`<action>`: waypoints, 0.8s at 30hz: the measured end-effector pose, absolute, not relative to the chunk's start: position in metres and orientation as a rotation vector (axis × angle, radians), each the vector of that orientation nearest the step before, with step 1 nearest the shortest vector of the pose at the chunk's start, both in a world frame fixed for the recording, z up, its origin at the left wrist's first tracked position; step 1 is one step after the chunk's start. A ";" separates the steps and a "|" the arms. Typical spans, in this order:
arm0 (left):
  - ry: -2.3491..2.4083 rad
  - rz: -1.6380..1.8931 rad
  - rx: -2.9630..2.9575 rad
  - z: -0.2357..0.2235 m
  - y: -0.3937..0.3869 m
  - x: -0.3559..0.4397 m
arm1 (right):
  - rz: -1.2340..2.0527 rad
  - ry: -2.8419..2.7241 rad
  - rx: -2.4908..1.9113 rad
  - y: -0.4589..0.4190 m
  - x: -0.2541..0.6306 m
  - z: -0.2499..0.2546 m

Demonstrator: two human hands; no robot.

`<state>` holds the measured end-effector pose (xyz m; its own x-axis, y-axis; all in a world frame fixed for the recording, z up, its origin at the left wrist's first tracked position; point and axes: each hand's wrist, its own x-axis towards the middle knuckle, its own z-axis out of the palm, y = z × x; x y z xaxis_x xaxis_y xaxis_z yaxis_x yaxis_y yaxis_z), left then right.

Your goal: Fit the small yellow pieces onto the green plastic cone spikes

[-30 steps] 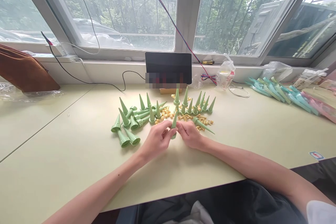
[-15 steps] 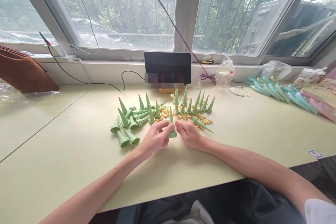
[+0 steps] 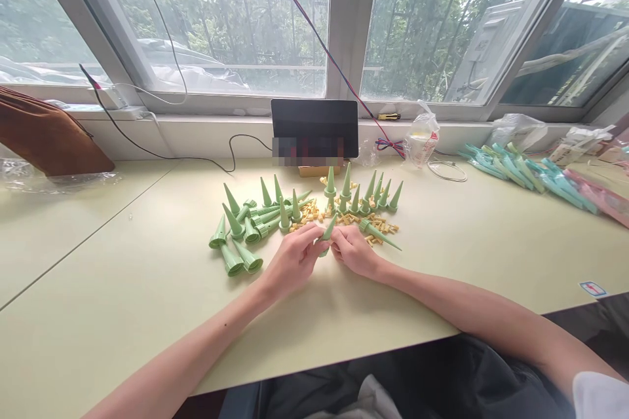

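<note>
Closed around a green plastic cone spike (image 3: 329, 229) is my left hand (image 3: 297, 252), its thumb across the lower part. The spike's tip leans up and to the right. My right hand (image 3: 356, 250) is curled beside it, fingertips pinched close against the spike; whatever they hold is hidden. Beyond my hands lie small yellow plastic pieces (image 3: 309, 211) in a loose heap. To the left is a pile of similar green spikes (image 3: 249, 260), some lying down with open collars towards me. Several more spikes (image 3: 369, 193) stand upright behind the yellow pieces, and one lies on its side near my right hand.
A dark-screened tablet (image 3: 314, 124) stands at the back by the window. Right of it are a bundled cable (image 3: 392, 146) and a bagged cup (image 3: 422, 137). Blue-green plastic packets (image 3: 515, 167) lie far right, a brown bag (image 3: 49, 131) far left.
The spike in my left hand stood nearly upright half a second ago, its collar showing; now it is tilted right. My right hand has stayed close beside it.
</note>
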<state>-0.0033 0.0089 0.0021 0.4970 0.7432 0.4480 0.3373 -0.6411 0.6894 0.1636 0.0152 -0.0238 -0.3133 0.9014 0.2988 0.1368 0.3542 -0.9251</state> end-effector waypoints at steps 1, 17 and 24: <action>0.884 1.030 2.253 0.002 0.009 -0.003 | 1.065 -1.701 -0.939 0.015 0.163 -0.024; 0.820 0.755 1.376 0.001 0.011 -0.003 | 0.491 -1.928 -0.898 0.018 0.168 -0.031; 0.908 0.893 1.818 0.001 0.007 -0.001 | 0.601 -1.890 -0.912 0.019 0.167 -0.032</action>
<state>-0.0007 0.0069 0.0012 0.4719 0.8581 0.2024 0.2172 -0.3356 0.9166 0.1670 0.0187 -0.0316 -0.3000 0.7948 0.5276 0.3441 0.6060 -0.7172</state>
